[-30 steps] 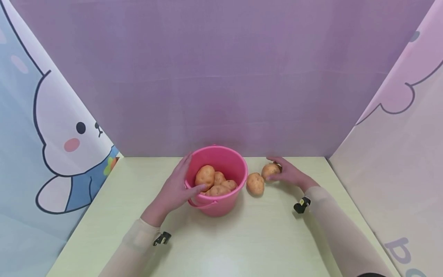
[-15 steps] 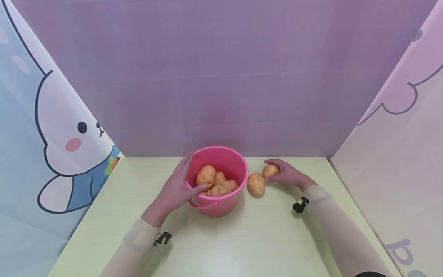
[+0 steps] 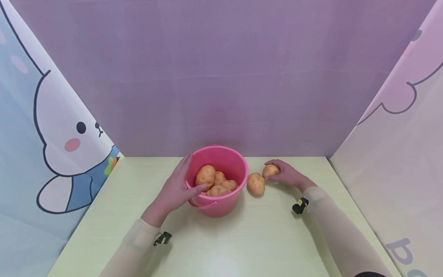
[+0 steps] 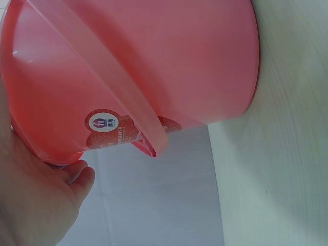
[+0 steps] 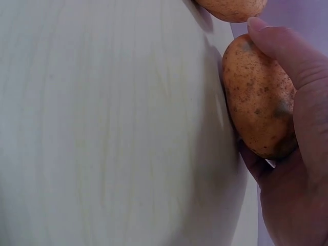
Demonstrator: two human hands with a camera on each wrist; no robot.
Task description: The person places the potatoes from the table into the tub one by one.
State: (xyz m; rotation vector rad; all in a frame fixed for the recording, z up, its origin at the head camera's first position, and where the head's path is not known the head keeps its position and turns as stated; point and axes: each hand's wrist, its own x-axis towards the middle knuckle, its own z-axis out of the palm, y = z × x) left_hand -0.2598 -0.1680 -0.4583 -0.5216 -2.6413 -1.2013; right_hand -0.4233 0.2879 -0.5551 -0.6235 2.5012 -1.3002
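Note:
A pink bucket stands upright with several potatoes inside. My left hand holds its left side, thumb lying over the near rim and fingers along the outside. In the left wrist view, fingers bend at the bucket's rim, beside its hanging handle. Right of the bucket, my right hand grips a potato at the back of the table. The right wrist view shows the thumb across this potato and fingers under its other end.
Another loose potato lies between the bucket and the gripped one. The pale table meets a purple cloth wall at the back. Printed panels rise along both sides.
My right hand has closed in slightly around the far potato, its fingers shifting a little left and down. The left hand and the bucket have stayed in place.

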